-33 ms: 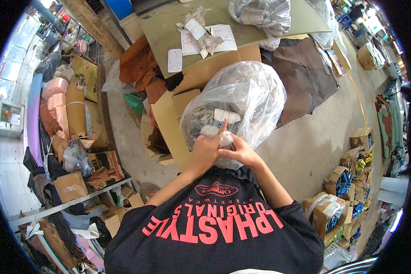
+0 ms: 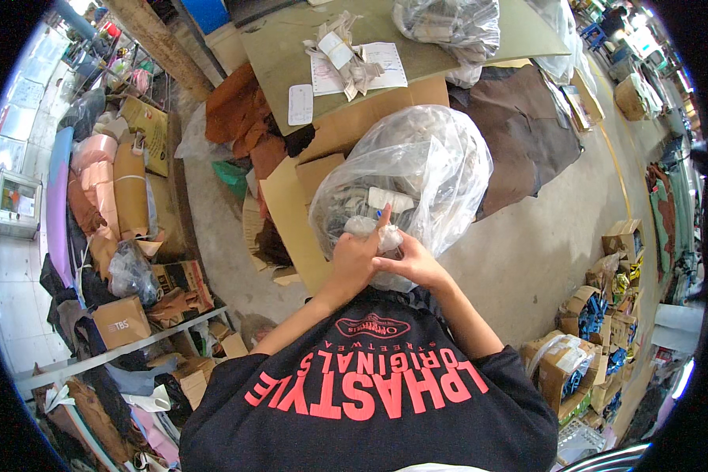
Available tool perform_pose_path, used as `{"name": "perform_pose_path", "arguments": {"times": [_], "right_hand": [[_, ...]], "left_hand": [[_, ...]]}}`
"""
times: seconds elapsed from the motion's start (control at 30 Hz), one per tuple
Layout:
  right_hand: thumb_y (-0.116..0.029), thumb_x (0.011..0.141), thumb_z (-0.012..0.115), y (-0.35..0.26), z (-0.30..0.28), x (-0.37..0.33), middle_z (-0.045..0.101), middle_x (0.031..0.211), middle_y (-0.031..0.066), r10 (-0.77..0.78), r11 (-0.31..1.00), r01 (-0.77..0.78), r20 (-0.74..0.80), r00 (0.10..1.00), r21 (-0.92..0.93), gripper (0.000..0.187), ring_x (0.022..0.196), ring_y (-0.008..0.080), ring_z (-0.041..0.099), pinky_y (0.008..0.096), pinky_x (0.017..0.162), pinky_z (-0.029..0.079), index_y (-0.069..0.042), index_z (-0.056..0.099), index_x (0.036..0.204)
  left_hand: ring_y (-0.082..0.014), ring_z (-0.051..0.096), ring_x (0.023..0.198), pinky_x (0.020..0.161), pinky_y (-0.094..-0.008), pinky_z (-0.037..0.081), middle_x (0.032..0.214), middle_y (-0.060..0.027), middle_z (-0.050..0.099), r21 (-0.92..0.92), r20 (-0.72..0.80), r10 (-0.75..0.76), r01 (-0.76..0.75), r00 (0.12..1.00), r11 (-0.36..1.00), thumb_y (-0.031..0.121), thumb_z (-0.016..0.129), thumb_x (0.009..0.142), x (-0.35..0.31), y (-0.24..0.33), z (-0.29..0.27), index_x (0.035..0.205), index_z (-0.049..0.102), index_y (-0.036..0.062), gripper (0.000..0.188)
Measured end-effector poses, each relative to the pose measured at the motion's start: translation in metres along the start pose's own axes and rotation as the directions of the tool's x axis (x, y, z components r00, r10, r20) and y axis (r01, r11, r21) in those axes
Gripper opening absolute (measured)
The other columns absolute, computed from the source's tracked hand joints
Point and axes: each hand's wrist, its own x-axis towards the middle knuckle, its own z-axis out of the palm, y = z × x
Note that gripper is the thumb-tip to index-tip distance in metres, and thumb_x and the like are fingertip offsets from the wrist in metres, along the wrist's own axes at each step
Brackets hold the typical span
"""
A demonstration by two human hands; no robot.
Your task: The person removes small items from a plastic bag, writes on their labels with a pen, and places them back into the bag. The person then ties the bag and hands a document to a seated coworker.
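A large clear plastic bag (image 2: 448,173), filled with grey material, stands in front of me. Its mouth is bunched up near my body, and both hands are at that gathered plastic. My left hand (image 2: 357,258) is closed on the bunched neck, with the index finger stretched forward. A small blue object (image 2: 380,213), perhaps a pen, shows beside that finger. On the right, my right hand (image 2: 418,264) pinches the same gathered plastic, its thumb reaching across to the left hand. A white label (image 2: 391,200) shows through the bag just beyond my fingers.
An open cardboard box (image 2: 287,206) is left of the bag. Beyond stands a green-topped table (image 2: 283,39) with papers, a tied grey bundle (image 2: 344,57) and another plastic bag (image 2: 448,27). Dark brown sheets (image 2: 519,134) lie right; cartons (image 2: 558,366) stack lower right. Shelving (image 2: 126,363) lines the left.
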Motion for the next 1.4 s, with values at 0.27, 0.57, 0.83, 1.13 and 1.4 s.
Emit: {"name": "perform_pose_path", "arguments": {"times": [0.27, 0.57, 0.83, 1.13, 1.4], "right_hand": [[-0.038, 0.101, 0.07, 0.001, 0.006, 0.016, 0.072, 0.088, 0.002, 0.397, 0.827, -0.285, -0.145, 0.906, 0.484, 0.037, 0.073, 0.0128, 0.063, 0.0347, 0.066, 0.052, -0.004, 0.072, 0.112], [-0.008, 0.084, 0.066, -0.037, -0.027, 0.016, 0.07, 0.096, 0.0189, -0.18, 0.87, 0.192, 0.07, 0.981, -0.455, 0.02, 0.086, 0.0475, 0.066, 0.051, 0.072, 0.052, -0.009, 0.065, 0.104], [-0.013, 0.084, 0.07, -0.053, -0.02, 0.012, 0.068, 0.098, 0.0177, -0.16, 0.801, 0.118, -0.021, 0.987, -0.587, 0.026, 0.084, 0.0425, 0.069, 0.0534, 0.071, 0.055, -0.013, 0.06, 0.107], [-0.02, 0.09, 0.069, -0.061, -0.016, 0.018, 0.062, 0.097, 0.0117, -0.393, 0.692, 0.13, -0.219, 0.893, -0.71, 0.014, 0.07, 0.0369, 0.067, 0.0482, 0.057, 0.054, -0.011, 0.063, 0.099], [-0.015, 0.09, 0.065, -0.046, -0.016, 0.009, 0.063, 0.084, 0.0139, -0.341, 0.717, 0.199, -0.087, 0.936, -0.668, 0.014, 0.074, 0.0407, 0.065, 0.0509, 0.063, 0.052, -0.004, 0.059, 0.084]], "left_hand": [[-0.0243, 0.07, 0.096, 0.089, -0.0362, 0.05, 0.114, -0.0187, 0.071, -0.669, 0.151, -0.107, 0.181, 0.983, 0.721, 0.017, 0.063, 0.097, 0.011, -0.024, -0.005, 0.168, -0.005, 0.0129, 0.097], [-0.0131, 0.06, 0.115, 0.096, -0.0298, 0.046, 0.126, -0.0078, 0.065, -0.889, 0.337, -0.095, 0.35, 0.937, 0.296, 0.015, 0.074, 0.092, 0.017, -0.025, -0.017, 0.166, 0.019, 0.0138, 0.092], [-0.0344, 0.07, 0.078, 0.069, -0.0434, 0.054, 0.084, -0.0157, 0.072, -0.222, -0.207, -0.283, 0.237, 0.937, 0.946, 0.015, 0.076, 0.081, 0.027, -0.024, 0.011, 0.1, 0.07, 0.0092, 0.02], [-0.0134, 0.066, 0.085, 0.08, -0.0323, 0.052, 0.09, -0.0035, 0.074, -0.829, 0.13, -0.378, 0.309, 0.917, 0.465, 0.021, 0.062, 0.103, 0.04, -0.018, -0.012, 0.099, 0.075, 0.0014, 0.024], [-0.0224, 0.067, 0.071, 0.067, -0.0333, 0.047, 0.08, -0.0118, 0.075, -0.51, 0.004, -0.628, 0.542, 0.778, 0.668, 0.033, 0.061, 0.105, 0.09, -0.06, 0.009, 0.09, 0.077, 0.0018, 0.038]]}}
